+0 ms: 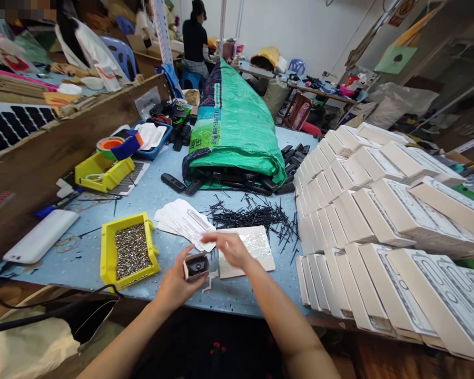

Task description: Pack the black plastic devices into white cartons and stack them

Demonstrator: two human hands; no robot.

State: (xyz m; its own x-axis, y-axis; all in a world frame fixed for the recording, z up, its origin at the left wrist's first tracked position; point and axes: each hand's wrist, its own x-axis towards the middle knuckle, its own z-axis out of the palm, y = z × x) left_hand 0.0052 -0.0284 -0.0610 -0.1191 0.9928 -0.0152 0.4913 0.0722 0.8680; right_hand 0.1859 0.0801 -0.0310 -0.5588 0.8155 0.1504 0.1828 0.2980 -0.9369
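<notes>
My left hand is wrapped round a small white cardboard box; its open end faces me. Inside the box sits a black plastic device. My right hand is held just right of the box, fingers stretched toward the left and apparently holding nothing. Beneath and beyond its fingertips lies a fanned stack of printed white paper slips. A flat white piece with a shiny surface lies on the table under my right wrist.
Closed white boxes are stacked on the right. Thin black strips lie in a heap behind the slips. A green woven sack spills black devices. A yellow bin holds small metal parts. A white power bank-like block lies left. People work behind.
</notes>
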